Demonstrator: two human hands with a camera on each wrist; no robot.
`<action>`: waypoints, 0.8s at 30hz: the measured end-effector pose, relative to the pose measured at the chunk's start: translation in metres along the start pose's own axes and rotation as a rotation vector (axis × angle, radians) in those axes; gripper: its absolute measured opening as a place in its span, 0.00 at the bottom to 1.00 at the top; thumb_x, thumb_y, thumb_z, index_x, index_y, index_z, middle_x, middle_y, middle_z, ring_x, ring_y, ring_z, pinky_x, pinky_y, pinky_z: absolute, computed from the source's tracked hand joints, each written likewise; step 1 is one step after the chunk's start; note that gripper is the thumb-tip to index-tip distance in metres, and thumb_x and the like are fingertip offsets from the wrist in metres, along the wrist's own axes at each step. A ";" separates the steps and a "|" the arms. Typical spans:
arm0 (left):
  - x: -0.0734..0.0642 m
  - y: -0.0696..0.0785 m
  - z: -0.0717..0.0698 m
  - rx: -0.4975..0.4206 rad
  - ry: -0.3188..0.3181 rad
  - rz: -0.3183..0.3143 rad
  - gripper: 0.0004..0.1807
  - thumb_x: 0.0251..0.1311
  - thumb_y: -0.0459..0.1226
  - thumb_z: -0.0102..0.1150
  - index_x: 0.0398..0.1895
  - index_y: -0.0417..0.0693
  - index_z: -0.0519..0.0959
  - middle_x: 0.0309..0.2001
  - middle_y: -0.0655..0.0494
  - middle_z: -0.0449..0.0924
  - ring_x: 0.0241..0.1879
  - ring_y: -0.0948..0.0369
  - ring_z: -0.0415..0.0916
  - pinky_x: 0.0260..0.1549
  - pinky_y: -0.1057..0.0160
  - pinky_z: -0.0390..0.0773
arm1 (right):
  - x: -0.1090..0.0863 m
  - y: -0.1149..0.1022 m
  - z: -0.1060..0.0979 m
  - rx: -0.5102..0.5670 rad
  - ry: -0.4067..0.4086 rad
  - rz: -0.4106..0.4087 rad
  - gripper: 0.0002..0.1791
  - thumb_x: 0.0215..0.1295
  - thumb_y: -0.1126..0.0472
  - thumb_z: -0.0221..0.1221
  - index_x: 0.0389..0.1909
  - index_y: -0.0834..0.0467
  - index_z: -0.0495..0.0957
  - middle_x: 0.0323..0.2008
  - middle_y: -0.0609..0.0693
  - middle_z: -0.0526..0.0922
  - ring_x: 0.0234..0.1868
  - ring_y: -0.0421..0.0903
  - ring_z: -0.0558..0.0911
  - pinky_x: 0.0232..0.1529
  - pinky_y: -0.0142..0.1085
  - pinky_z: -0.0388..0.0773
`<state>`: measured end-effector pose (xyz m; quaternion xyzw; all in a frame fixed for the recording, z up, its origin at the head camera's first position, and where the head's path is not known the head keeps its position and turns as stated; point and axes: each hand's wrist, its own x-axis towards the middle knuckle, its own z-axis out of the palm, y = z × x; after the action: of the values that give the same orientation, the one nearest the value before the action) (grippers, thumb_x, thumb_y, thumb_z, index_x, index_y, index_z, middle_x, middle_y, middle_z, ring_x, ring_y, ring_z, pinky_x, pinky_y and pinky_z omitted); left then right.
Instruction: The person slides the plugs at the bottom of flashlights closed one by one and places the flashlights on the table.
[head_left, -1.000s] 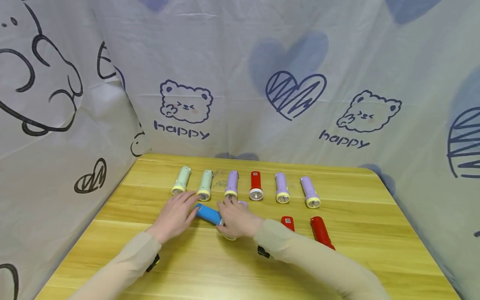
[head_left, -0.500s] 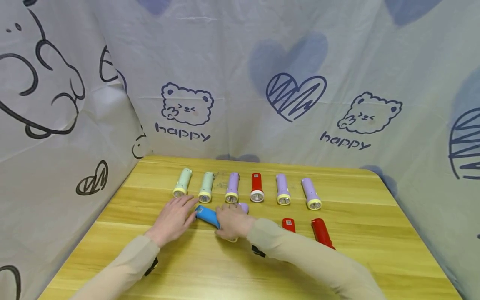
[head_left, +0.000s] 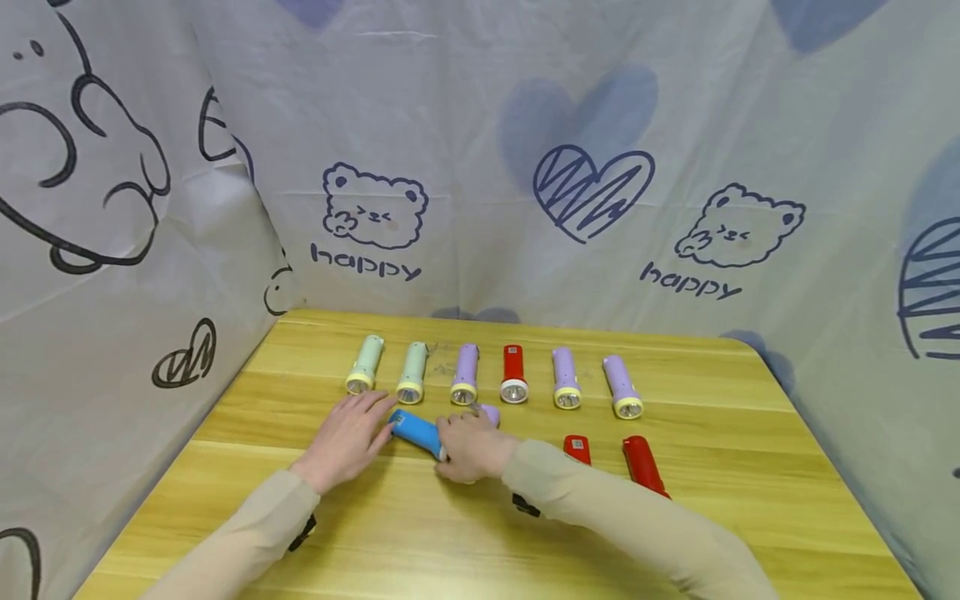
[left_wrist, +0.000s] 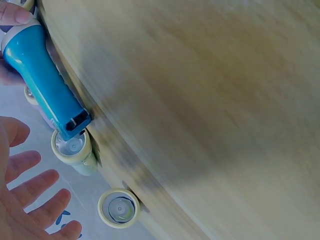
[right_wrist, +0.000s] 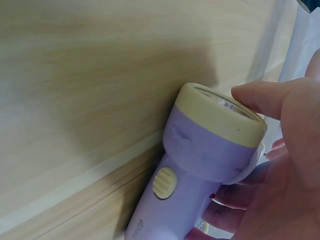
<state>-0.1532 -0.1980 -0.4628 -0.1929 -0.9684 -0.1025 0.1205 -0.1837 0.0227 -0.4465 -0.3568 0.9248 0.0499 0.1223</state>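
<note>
My right hand (head_left: 474, 448) is curled round a purple flashlight (head_left: 490, 414). In the right wrist view its thumb touches the lens rim of this purple flashlight's cream head (right_wrist: 220, 117), while the fingers lie along the far side. A blue flashlight (head_left: 417, 432) lies slantwise between my hands, its white-rimmed head right by the right thumb. My left hand (head_left: 351, 437) is beside the blue tail end with its fingers spread, as the left wrist view shows, and holds nothing. Most of the gripped purple flashlight is hidden under my right hand in the head view.
Behind my hands stretches a row: two pale green flashlights (head_left: 412, 372), three purple flashlights, one of them third from left (head_left: 465, 373), and a red flashlight (head_left: 513, 373). Two more red flashlights (head_left: 643, 467) lie at the right, near my right sleeve. Patterned cloth (head_left: 480, 208) hangs behind the table.
My right hand has settled lower around the purple flashlight, now covering its head. The blue flashlight and my left hand have barely shifted.
</note>
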 end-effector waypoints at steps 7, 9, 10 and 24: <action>0.001 0.001 0.001 0.007 0.003 0.003 0.23 0.69 0.40 0.60 0.63 0.39 0.76 0.61 0.41 0.79 0.62 0.43 0.76 0.65 0.40 0.73 | 0.001 0.000 0.003 -0.014 0.012 -0.013 0.29 0.68 0.40 0.58 0.59 0.57 0.72 0.55 0.52 0.82 0.57 0.51 0.81 0.68 0.51 0.73; 0.001 0.002 0.001 0.007 -0.001 0.004 0.23 0.69 0.40 0.60 0.63 0.39 0.76 0.62 0.40 0.78 0.62 0.42 0.75 0.65 0.40 0.73 | 0.002 -0.001 0.004 -0.022 0.013 -0.013 0.28 0.68 0.41 0.59 0.59 0.57 0.73 0.54 0.52 0.83 0.56 0.51 0.82 0.68 0.51 0.73; 0.001 0.002 0.002 0.006 -0.003 0.004 0.23 0.69 0.40 0.60 0.63 0.39 0.76 0.62 0.40 0.78 0.62 0.42 0.75 0.65 0.40 0.72 | 0.003 -0.001 0.005 -0.023 0.013 -0.012 0.28 0.68 0.41 0.59 0.59 0.56 0.73 0.54 0.52 0.83 0.56 0.51 0.82 0.68 0.52 0.72; 0.001 0.000 0.005 0.000 -0.003 -0.002 0.23 0.69 0.41 0.60 0.64 0.39 0.76 0.62 0.40 0.78 0.63 0.42 0.75 0.65 0.40 0.72 | -0.002 0.007 0.011 0.079 0.043 -0.073 0.29 0.67 0.43 0.62 0.60 0.58 0.72 0.44 0.49 0.83 0.43 0.44 0.81 0.55 0.48 0.80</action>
<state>-0.1548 -0.1964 -0.4674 -0.1918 -0.9688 -0.1025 0.1190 -0.1848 0.0316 -0.4566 -0.3862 0.9148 0.0011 0.1181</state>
